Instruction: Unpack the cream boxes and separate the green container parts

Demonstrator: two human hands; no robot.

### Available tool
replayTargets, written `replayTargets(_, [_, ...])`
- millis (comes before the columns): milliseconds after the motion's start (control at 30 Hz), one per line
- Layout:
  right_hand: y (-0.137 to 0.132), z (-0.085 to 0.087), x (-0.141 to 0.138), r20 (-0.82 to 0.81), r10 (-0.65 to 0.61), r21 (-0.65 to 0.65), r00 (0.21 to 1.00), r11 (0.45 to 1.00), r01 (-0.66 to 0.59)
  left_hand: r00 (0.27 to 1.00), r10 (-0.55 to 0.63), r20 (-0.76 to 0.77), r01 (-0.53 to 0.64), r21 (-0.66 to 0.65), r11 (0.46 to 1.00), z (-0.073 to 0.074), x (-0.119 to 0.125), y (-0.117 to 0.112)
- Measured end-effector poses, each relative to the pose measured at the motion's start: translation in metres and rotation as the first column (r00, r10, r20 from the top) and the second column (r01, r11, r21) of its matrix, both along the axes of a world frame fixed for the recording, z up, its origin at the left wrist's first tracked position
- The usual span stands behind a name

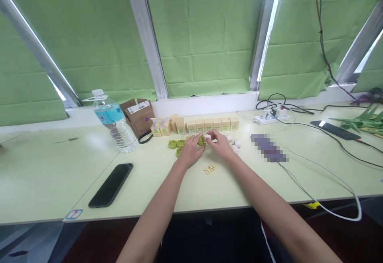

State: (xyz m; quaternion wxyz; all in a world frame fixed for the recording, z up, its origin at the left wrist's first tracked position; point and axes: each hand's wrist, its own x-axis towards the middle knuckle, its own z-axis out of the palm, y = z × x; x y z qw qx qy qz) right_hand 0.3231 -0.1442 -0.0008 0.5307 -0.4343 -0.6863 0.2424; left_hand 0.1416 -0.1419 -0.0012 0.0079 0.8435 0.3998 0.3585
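My left hand and my right hand meet over the middle of the pale green table. The left fingers pinch a small green cap-like piece. The right fingers pinch a small white piece against it. Several more green pieces lie just left of my left hand. A few white and pink pieces lie right of my right hand. Two small yellow loops rest on the table near my wrists. A row of small cream boxes stands behind the hands.
A water bottle and an open cardboard box stand at the left. A black phone lies near the front edge. A power strip, cables, a second dark phone and green plastic parts are on the right.
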Motion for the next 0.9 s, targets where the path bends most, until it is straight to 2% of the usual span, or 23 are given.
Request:
replayTargets(100, [0.003,-0.008,-0.002,-0.032,-0.042,-0.001,0.999,0.999,0.042,0.999,0.037,-0.037,-0.036,0.027,0.999,-0.003,0.001,0.001])
replayTargets(267, [0.012,-0.024,-0.006,-0.153,-0.040,-0.052,0.987,0.998,0.032,0.989,0.096,-0.112,-0.088,0.072,0.994,-0.006,0.003,0.003])
replayTargets(467, [0.008,-0.024,-0.009,-0.031,-0.097,0.004,0.995,0.995,0.097,0.985,0.126,-0.114,-0.116,0.093,0.989,-0.007,0.001,-0.001])
replayTargets(600, [0.005,-0.021,-0.006,-0.018,-0.116,0.070,0.993,0.991,0.117,0.991,0.103,-0.086,-0.095,0.086,0.992,-0.005,0.001,-0.004])
replayTargets(700, [0.008,-0.017,0.007,0.125,-0.218,0.162,0.968,0.967,0.197,0.995,0.083,-0.059,-0.079,0.071,0.994,-0.004,0.001,-0.005])
replayTargets(800, [0.011,-0.011,0.029,0.351,-0.337,0.210,0.873,0.938,0.278,0.996,0.078,-0.034,-0.077,0.050,0.996,-0.002,0.000,-0.006])
replayTargets(900, [0.011,-0.005,0.048,0.497,-0.412,0.172,0.764,0.909,0.379,0.997,0.075,-0.006,-0.075,0.031,0.997,-0.001,-0.001,-0.006])
